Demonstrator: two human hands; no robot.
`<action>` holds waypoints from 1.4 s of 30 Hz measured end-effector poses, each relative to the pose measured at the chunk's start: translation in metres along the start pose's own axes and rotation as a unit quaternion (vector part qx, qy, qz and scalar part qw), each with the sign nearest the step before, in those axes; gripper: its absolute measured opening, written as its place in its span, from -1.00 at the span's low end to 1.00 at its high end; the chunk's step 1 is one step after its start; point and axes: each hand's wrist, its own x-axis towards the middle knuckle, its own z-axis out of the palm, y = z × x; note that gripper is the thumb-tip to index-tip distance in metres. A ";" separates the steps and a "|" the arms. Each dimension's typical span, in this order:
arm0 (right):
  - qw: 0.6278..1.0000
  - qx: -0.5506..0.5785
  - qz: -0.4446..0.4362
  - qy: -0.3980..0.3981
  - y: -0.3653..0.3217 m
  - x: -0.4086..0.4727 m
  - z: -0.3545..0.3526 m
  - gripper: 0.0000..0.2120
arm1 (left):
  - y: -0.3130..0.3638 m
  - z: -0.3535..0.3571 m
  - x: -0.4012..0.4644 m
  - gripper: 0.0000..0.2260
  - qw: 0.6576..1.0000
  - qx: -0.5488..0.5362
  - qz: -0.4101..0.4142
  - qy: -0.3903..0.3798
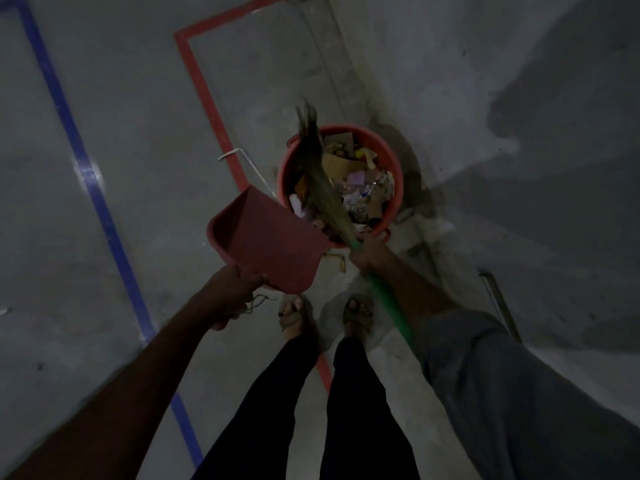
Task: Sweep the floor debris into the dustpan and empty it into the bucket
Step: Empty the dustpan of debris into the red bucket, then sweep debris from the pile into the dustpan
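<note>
Gripping the red dustpan mid-frame, the left hand tilts it beside the bucket; the right hand clasps the broom, bristles over the trash-filled bucket.

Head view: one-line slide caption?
Left hand holds dustpan beside full bucket; right hand holds broom over it.

No words, numbers or brand names are showing clearly enough to read. The picture is dark. The scraps of paper and wrappers lying in the red bucket are too small and blurry for any letters to be made out.
</note>
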 end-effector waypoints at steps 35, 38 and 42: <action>0.925 -0.052 -0.274 0.259 0.106 -0.326 0.014 -0.38 | -0.013 0.003 -0.183 -0.70 0.986 -0.119 0.113 0.026; 0.908 -0.091 -0.311 0.268 0.101 -0.335 0.007 -0.40 | -0.018 0.016 -0.216 -0.73 0.972 -0.189 0.130 0.055; 0.894 -0.126 -0.364 0.231 0.094 -0.346 0.003 -0.38 | -0.033 0.030 -0.254 -0.74 0.951 -0.250 0.143 0.112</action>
